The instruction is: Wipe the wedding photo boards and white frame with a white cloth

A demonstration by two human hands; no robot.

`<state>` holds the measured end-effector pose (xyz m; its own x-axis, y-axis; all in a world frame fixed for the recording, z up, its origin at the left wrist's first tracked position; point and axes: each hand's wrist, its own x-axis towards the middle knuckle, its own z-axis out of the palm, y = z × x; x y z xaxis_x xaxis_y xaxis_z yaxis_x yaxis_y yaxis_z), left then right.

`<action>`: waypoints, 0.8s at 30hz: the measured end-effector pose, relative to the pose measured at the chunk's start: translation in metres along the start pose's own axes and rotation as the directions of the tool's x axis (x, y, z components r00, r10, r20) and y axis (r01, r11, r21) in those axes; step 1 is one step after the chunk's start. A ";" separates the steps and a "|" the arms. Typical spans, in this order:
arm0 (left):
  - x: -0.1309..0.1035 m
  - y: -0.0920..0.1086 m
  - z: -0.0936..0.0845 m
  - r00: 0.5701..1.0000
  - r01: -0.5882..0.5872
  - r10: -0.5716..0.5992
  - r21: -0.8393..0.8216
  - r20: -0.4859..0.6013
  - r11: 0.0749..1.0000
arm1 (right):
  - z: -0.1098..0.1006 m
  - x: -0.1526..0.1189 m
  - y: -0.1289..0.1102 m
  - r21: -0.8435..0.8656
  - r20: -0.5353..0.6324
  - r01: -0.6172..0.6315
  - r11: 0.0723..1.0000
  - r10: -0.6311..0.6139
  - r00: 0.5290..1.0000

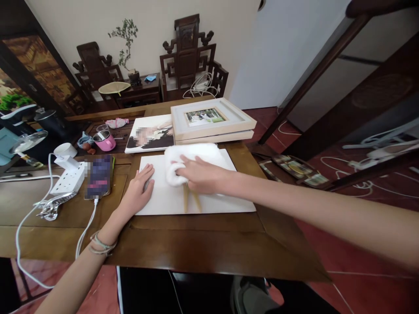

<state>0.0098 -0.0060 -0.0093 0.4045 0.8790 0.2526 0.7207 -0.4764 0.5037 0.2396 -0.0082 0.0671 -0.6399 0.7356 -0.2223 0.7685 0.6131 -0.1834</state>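
Note:
A white panel point(163, 201), like a photo board, lies flat on the wooden table in front of me. My left hand point(139, 189) rests flat on its left edge with the fingers stretched out. My right hand point(201, 173) presses a fluffy white cloth point(196, 151) onto the panel's upper middle, gripping a bunched fold of it. Below the cloth, two tan strips like legs in a picture show on the panel. The cloth and right hand hide the rest of that picture.
Behind the panel lie a photo print point(163, 141) and stacked framed pictures point(212, 117). Left are a phone point(98, 176) on a charging cable, a power strip point(70, 179), a pink mug point(104, 140) and a black kettle point(50, 122). The table's front edge point(196, 261) is near me.

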 end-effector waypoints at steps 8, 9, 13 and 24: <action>0.000 -0.001 0.000 1.000 -0.005 0.005 0.001 0.000 1.000 | 0.034 -0.001 -0.030 -0.193 -0.130 -0.015 0.981 -0.010 0.991; 0.000 -0.001 0.001 1.000 -0.005 0.005 0.004 0.001 1.000 | 0.037 -0.011 -0.041 -0.191 -0.133 0.013 0.982 -0.039 0.990; 0.000 -0.001 0.001 1.000 -0.006 0.006 0.017 0.009 1.000 | 0.041 -0.051 -0.078 -0.107 -0.050 0.166 0.980 -0.172 0.984; -0.001 -0.003 -0.002 0.992 0.032 -0.034 0.020 0.122 0.999 | 0.018 0.003 -0.037 -0.126 -0.106 0.037 0.991 -0.050 0.993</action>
<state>0.0064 -0.0055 -0.0094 0.4456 0.8854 0.1324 0.7443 -0.4486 0.4947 0.2093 -0.0334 0.0556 -0.6744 0.7301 -0.1104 0.7380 0.6712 -0.0693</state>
